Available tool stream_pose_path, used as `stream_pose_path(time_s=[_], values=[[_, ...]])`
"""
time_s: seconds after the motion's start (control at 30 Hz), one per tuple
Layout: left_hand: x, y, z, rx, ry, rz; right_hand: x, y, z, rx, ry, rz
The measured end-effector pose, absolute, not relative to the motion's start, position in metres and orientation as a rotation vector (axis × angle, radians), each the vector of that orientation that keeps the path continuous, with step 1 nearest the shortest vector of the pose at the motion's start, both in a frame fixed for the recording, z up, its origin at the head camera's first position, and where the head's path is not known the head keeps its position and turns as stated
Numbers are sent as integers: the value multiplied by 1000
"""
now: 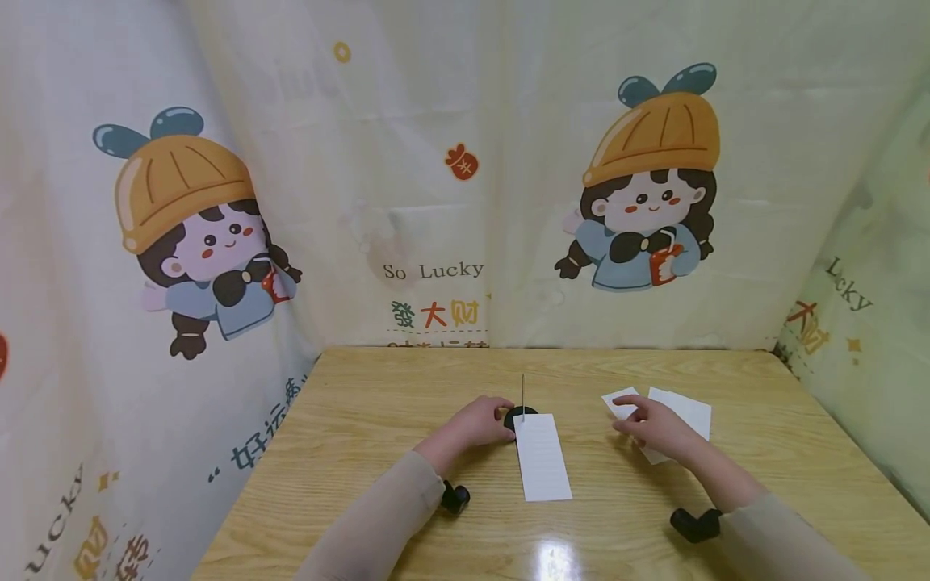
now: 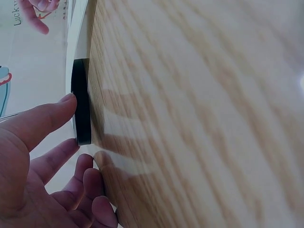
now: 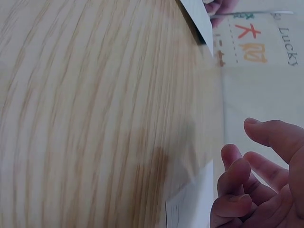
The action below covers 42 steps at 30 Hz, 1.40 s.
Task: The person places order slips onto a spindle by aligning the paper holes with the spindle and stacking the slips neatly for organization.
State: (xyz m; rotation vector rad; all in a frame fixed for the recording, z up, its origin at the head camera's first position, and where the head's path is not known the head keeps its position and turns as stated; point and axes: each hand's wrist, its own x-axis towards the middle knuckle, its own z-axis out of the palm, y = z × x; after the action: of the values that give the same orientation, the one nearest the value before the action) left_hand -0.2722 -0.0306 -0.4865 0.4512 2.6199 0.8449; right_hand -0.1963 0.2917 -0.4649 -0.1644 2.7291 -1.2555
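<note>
So the black round base [image 1: 511, 421] is on the table [image 1: 327, 452], roughly mid-width; a thin spike [image 1: 523, 395] stands up from it, and a lined white slip [image 1: 543, 460] overlaps it (can't tell if it's pierced); left hand [image 1: 481, 423] has the base's edge pinched between thumb and finger; right hand [image 1: 659, 429] is loose, fingers bent, thumb apart, over some white papers [image 1: 693, 411]; cartoon-print curtain [image 1: 530, 202] behind.

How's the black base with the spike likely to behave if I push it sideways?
The black base probably resists tipping, being a wide, flat disc lying on the table. It may slide rather than roll, as its flat face is down and the wood looks glossy. The paper strip overlapping it in the head view could drag along.
</note>
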Motion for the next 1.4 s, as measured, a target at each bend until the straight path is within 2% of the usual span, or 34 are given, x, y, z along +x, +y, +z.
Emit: stream_pose_path(time_s=[0.87,1.4], values=[[-272,-30,-482,485,2634,792,-193,370,-469,26,2766,-1163],[-273,-30,-483,515,2635,795,-193,392,-467,86,2745,-1170]])
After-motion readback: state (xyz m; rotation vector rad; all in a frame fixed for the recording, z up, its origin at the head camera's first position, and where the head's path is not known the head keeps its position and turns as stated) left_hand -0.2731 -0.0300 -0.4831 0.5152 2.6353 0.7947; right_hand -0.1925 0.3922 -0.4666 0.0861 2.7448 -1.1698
